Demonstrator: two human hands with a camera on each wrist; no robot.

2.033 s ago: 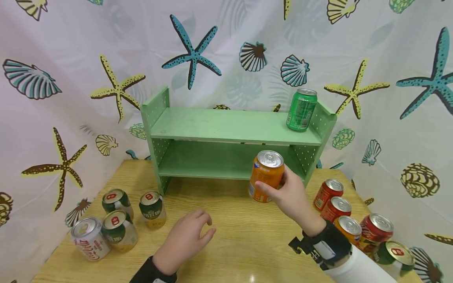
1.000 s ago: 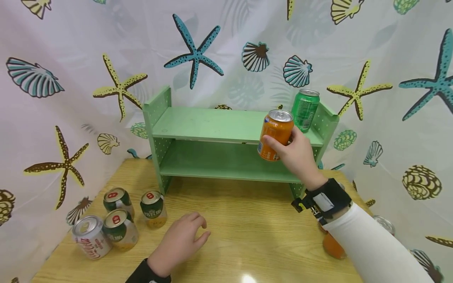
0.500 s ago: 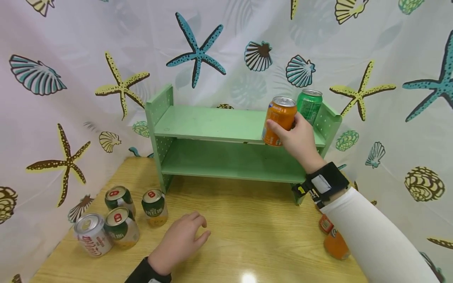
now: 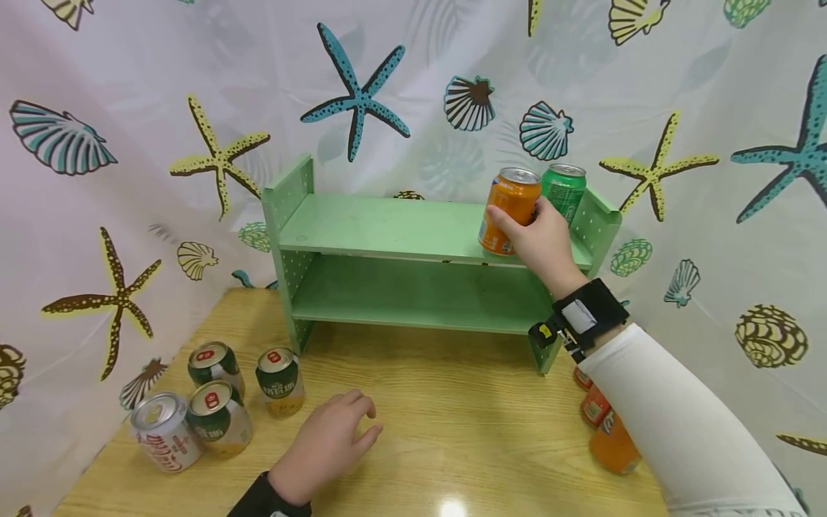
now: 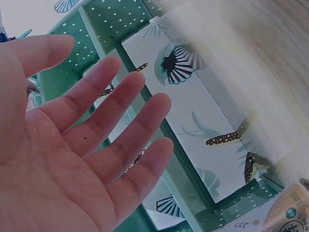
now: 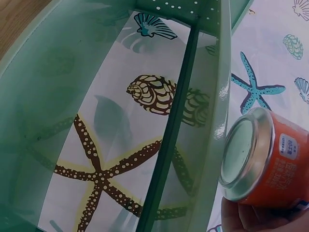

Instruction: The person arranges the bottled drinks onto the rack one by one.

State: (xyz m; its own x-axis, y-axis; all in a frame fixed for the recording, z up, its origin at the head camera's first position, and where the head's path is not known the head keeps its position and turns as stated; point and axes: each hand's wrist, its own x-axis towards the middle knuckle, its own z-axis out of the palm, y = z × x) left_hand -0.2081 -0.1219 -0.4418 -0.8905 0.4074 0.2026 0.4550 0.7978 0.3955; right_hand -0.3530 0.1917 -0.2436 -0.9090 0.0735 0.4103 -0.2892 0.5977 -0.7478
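My right hand [image 4: 541,237] grips an orange soda can [image 4: 510,212] upright at the front edge of the top board of a green two-tier shelf [image 4: 388,226]. In the right wrist view the silver base of the orange can [image 6: 275,166] shows right beside the board's edge. Behind my right hand, at the board's right end, stands a green can [image 4: 565,190], partly hidden. My left hand [image 4: 329,445] is held over the wooden table, empty, fingers relaxed; the left wrist view shows its palm [image 5: 63,159]. Nearest to it is a green-and-white can [image 4: 281,382].
Left on the table [image 4: 420,438] are two more green-and-white cans [image 4: 220,418] and a white-and-silver can [image 4: 166,432]. Under my right forearm, red cans [image 4: 596,407] and an orange can [image 4: 614,445] are partly hidden. A patterned curtain [image 4: 400,108] hangs behind the shelf.
My right hand has raised the orange can from in front of the lower board to the top board's front edge, close to the green can. The left hand has hardly moved.
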